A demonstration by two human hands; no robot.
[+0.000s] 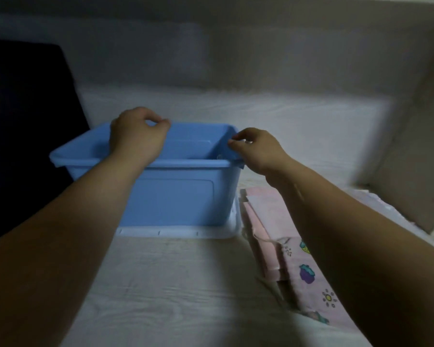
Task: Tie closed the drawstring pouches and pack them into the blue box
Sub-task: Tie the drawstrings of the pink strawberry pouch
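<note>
Blue box (175, 196): sits upright and open on a white lid (175, 232), which shows as a lip along its front and right base. Both are on the pale wood-grain table (173, 284), centre-left of your view. Nothing I can make out inside the box from this angle.

Pouches (266, 209): pink stack lying flat on the table just right of the box, partly under your right forearm. None are in the box that I can see. The nearest one (308, 284) has a cartoon print. A loose beige cord (263, 237) trails across the stack near its mouth; I can't tell whether any are tied.

Your left hand (135, 134): reaches over the box, fingers curled, tips at the far rim. Can't tell whether it grips the rim or just hovers.

Your right hand (258, 149): at the box's right rim, fingers and thumb curled close together. Contact with the rim looks likely, but a grip isn't confirmed.

Surroundings: dark bulky shape (23, 121) at the left table edge, plain wall (236, 46) behind. Lighting is dim and the frame is soft.
</note>
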